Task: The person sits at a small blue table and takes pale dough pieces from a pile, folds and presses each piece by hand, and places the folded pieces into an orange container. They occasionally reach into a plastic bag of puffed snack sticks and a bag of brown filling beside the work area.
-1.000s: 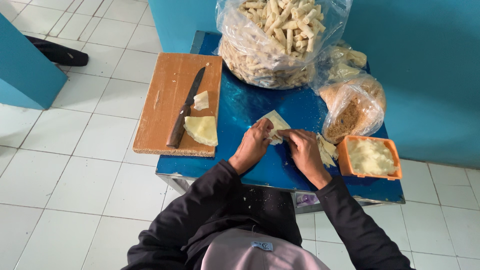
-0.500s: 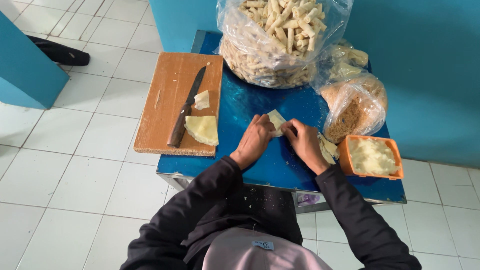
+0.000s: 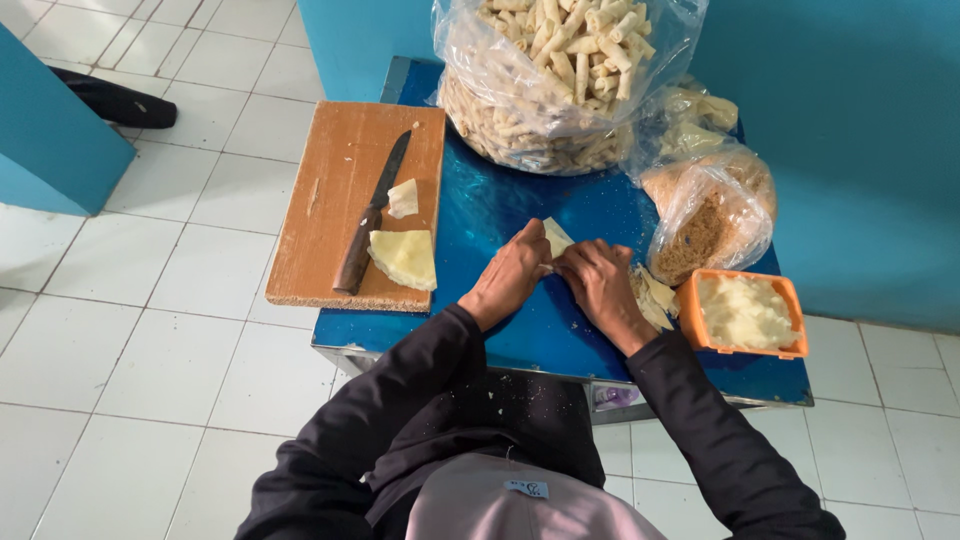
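On the blue table [image 3: 490, 205] lies a pale pastry wrapper [image 3: 555, 236], mostly covered by both hands. My left hand [image 3: 512, 276] presses on its left side with fingers curled over it. My right hand [image 3: 596, 283] meets it from the right, fingers closed on the wrapper's edge. A small stack of pale wrappers [image 3: 655, 297] lies just right of my right hand. Beyond that stands an orange tub [image 3: 743, 316] of pale mashed filling.
A wooden cutting board [image 3: 335, 190] at the table's left carries a knife [image 3: 372, 215] and two pale wedges [image 3: 405, 256]. A large clear bag of rolled pastries [image 3: 555, 75] stands at the back, a bag of brown crumbs [image 3: 705, 215] right of it. White tiled floor surrounds the table.
Both hands have drawn closer together over the wrapper, and less of the wrapper shows than before. Nothing else on the table has moved.
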The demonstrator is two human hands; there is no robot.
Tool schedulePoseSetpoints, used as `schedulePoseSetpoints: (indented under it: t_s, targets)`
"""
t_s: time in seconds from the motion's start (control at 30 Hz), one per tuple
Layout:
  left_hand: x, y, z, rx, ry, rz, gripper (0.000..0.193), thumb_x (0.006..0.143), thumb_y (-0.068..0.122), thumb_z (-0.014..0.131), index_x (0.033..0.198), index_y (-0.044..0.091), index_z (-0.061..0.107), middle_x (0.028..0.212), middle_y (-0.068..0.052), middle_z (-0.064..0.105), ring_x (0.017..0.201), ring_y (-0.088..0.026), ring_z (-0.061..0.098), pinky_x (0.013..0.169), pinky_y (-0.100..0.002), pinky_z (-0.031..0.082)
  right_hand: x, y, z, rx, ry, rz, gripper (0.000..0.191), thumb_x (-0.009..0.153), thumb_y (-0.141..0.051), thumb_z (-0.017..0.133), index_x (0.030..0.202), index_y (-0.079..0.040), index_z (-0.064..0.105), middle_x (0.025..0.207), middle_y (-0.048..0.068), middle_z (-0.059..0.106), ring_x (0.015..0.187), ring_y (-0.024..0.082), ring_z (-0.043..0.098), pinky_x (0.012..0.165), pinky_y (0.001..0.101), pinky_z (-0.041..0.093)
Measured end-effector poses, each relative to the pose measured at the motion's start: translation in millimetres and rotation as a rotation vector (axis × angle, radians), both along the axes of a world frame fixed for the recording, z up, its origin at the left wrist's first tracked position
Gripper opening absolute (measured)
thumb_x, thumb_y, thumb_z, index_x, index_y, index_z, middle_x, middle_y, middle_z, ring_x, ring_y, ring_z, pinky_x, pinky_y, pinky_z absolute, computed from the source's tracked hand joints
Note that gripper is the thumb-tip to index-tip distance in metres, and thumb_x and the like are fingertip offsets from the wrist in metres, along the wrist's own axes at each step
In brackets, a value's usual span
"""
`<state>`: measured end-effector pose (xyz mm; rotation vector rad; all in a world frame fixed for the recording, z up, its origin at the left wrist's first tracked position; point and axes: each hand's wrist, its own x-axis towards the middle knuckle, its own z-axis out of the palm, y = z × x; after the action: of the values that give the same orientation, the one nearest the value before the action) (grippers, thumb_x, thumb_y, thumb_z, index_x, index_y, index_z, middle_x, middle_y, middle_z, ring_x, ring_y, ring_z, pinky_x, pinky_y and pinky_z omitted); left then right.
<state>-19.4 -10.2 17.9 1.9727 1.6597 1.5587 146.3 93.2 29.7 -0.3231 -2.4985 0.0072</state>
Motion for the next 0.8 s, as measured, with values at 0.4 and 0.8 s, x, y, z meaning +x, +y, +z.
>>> schedulePoseSetpoints:
  t_s: [0.4,0.8]
  targets:
    - [-9.6,7.7,7.4,-0.176,-0.128,-0.028,0.009,0.088,-0.007,0.061,0.084,-0.005,0.054,0.1,-0.02,0.054,0.087,-0.042,0.058,0.073,-0.046,0.047,-4.6,15.7,-10.5,-0.089,-0.029,-0.027,0.005,0.093,-0.02,0.076,0.097,-0.016,0.076,0.097,-0.004,0.072,0.093,0.016,0.063,0.086,0.0404,0.033]
    - [-8.4,17.9,-17.3,-0.055,0.051,0.19,0.015,0.081,-0.014,0.055,0.095,-0.008,0.053,0.107,-0.027,0.048,0.098,-0.048,0.053,0.077,-0.049,0.046,9.0,-22.8,-6.9,0.269,-0.154,-0.244,0.031,0.097,-0.014,0.065,0.126,-0.02,0.073,0.118,-0.004,0.061,0.113,0.021,0.049,0.086,0.0459,0.029]
